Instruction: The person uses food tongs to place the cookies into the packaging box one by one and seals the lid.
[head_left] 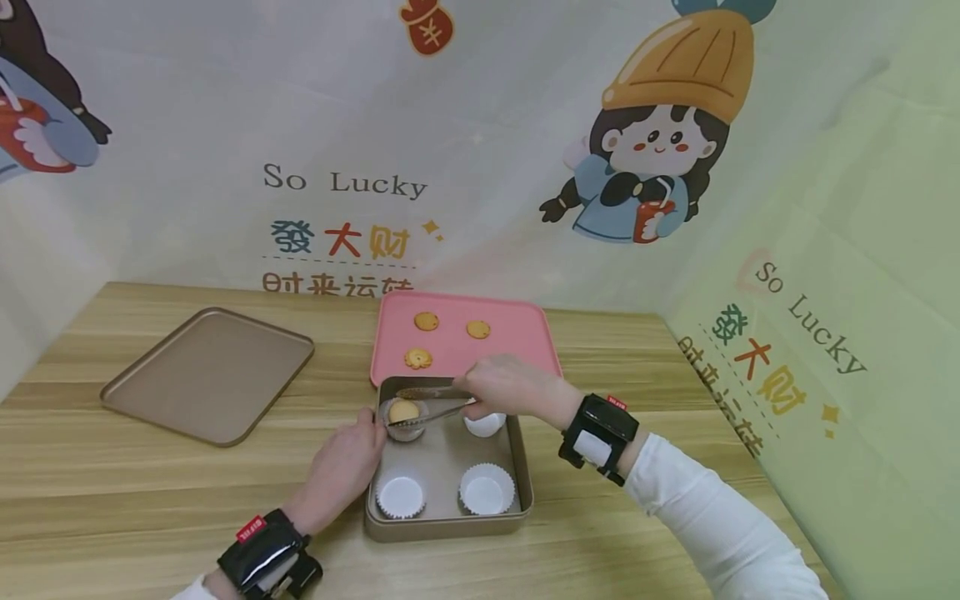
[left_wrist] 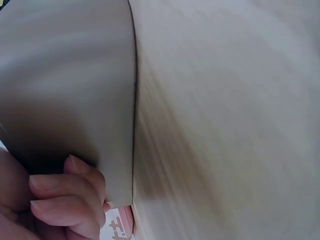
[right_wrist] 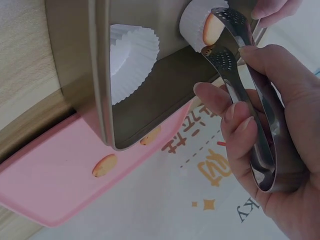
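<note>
My right hand (head_left: pixel 517 387) holds metal tongs (right_wrist: pixel 274 125) over the far side of a deep brown baking tin (head_left: pixel 450 527). The perforated tong ends lie on either side of a round cookie (head_left: pixel 403 412) in the far left paper cup (right_wrist: pixel 192 27); how firmly they press it I cannot tell. My left hand (head_left: pixel 345 462) grips the tin's left wall near the far corner, its curled fingers (left_wrist: pixel 70 205) against the outside. White paper cups also stand at the tin's near left (head_left: pixel 401 497), near right (head_left: pixel 486 490) and far right, partly behind the right hand.
Beyond the tin lies a pink tray (head_left: pixel 517 333) with a flower-shaped cookie (head_left: pixel 417 359) and two rounder cookies (head_left: pixel 477 330). A flat brown baking sheet (head_left: pixel 210 375) rests on the wooden table (head_left: pixel 142 517) to the left. A printed cloth (head_left: pixel 487 208) hangs behind the table.
</note>
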